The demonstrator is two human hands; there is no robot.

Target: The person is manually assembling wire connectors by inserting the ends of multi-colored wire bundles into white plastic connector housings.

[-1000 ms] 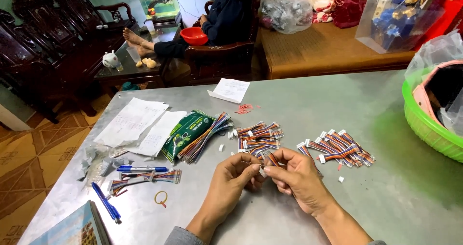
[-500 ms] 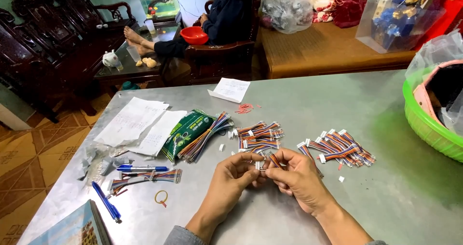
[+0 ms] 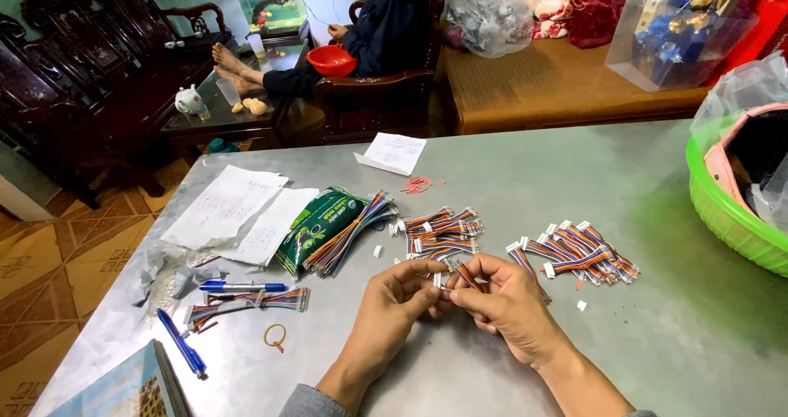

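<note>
My left hand (image 3: pixel 392 304) and my right hand (image 3: pixel 502 297) meet over the grey metal table (image 3: pixel 574 179), both pinching one short multicoloured ribbon cable (image 3: pixel 465 276) with a white connector (image 3: pixel 437 280). Just beyond my fingers lies a pile of the same cables (image 3: pixel 437 230). A second pile (image 3: pixel 576 251) is spread to the right of my right hand. A longer bundle of cables (image 3: pixel 355 230) rests on a green packet (image 3: pixel 316 224) to the left.
Paper sheets (image 3: pixel 230 212), two blue pens (image 3: pixel 242 286), a rubber band (image 3: pixel 275 335) and a book (image 3: pixel 123 388) lie at the left. A green basket (image 3: pixel 722 212) stands at the right edge. A seated person (image 3: pixel 386 27) is behind the table.
My hands have stayed in the same spot. The fingers have shifted slightly on the cable between them.
</note>
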